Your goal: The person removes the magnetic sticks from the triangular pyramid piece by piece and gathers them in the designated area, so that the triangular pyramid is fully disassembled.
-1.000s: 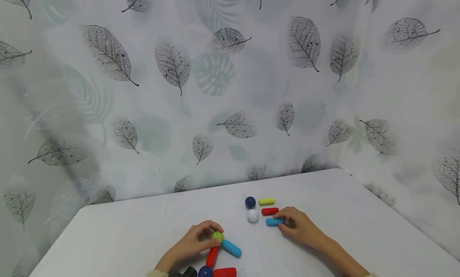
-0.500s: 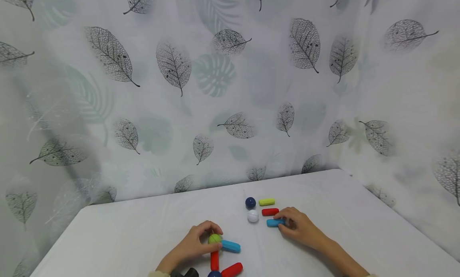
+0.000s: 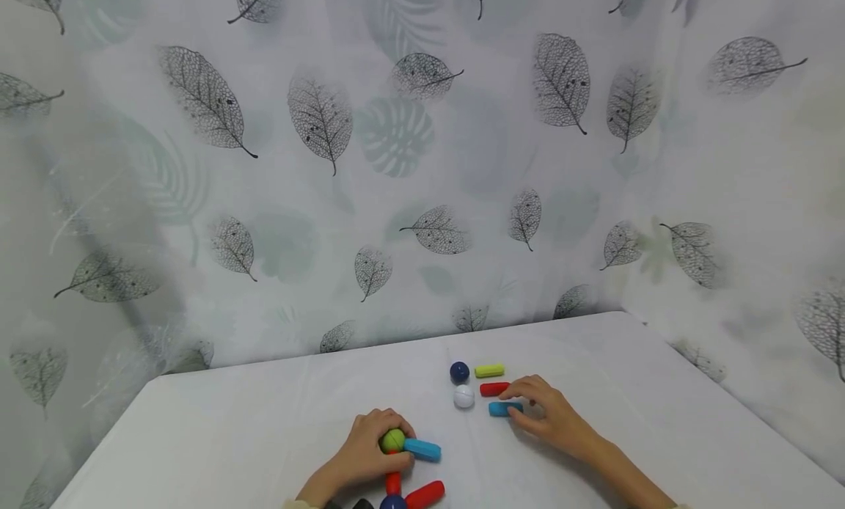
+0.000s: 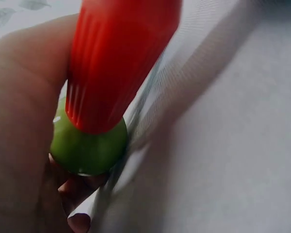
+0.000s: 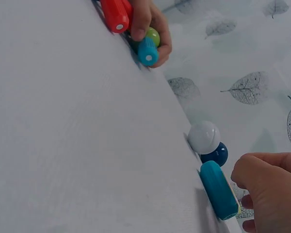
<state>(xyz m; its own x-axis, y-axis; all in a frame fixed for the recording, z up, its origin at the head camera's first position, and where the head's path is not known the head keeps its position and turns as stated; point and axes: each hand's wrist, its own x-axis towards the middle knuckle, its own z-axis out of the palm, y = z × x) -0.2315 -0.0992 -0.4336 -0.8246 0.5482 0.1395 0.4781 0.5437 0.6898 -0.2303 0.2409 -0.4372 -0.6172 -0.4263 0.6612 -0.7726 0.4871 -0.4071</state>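
Observation:
My left hand (image 3: 370, 450) curls its fingers and thumb round a green ball (image 3: 392, 441). From that ball a light-blue rod (image 3: 423, 450) sticks out to the right, and a red rod (image 4: 116, 63) runs toward me. A dark blue ball (image 3: 393, 502) at the lower frame edge joins the red rod to another red rod (image 3: 425, 494). My right hand (image 3: 551, 417) hovers over a loose light-blue rod (image 5: 218, 190), thumb and index finger spread apart. The right wrist view shows a gap between that hand and the rod.
Beyond the loose blue rod lie a red rod (image 3: 494, 389), a yellow-green rod (image 3: 489, 371), a white ball (image 3: 463, 396) and a dark blue ball (image 3: 459, 372). A black piece (image 3: 361, 504) shows at the bottom. A leaf-patterned curtain (image 3: 422, 164) hangs behind the white table (image 3: 264, 414).
My left hand has turned the joined pieces and shifted them slightly left, its fingers now wrapping further round the green ball. My right hand's fingers have lifted off the loose blue rod.

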